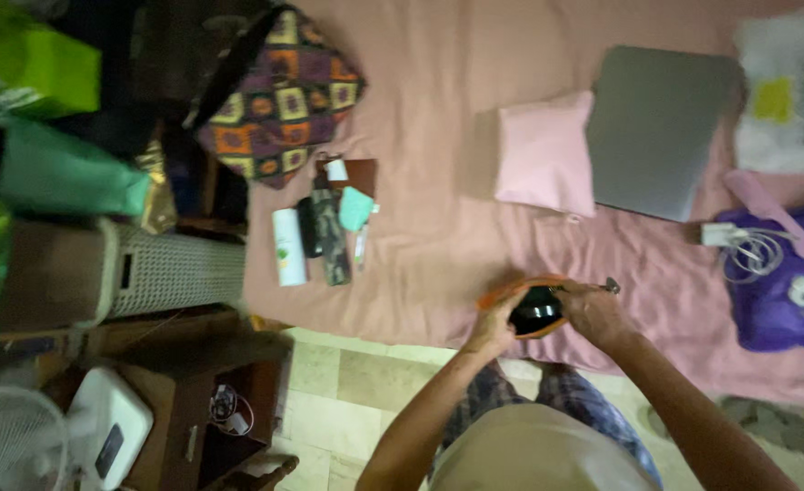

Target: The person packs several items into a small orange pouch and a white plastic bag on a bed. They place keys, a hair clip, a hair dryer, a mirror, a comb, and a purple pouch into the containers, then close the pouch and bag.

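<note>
Head view looks straight down on both hands at the near edge of a bed spread with a soft, creased pink sheet [438,227]. Left hand [493,320] and right hand [593,312] close around a small orange pouch [536,311], its rim curved and its dark, glossy inside showing between them. Left fingers curl over the pouch's left rim; right fingers pinch the right rim, where a small metal pull [611,285] sticks out. Below the hands lie pale floor tiles [347,382].

Left of the hands, well apart, a row of small things lies on the sheet: a white tube [288,247], a dark slim case [334,238] and a mint-green pouch [355,209]. Open sheet separates that row from the hands. Right, a purple fuzzy cushion [774,300] carries a coiled white cable [752,250].

Farther off sit a square pink pillow [547,153], touching a flat grey laptop [661,132], and a patchwork fabric bag [279,95] overhanging the bed's left edge. A white woven basket [170,268] stands against that edge.
</note>
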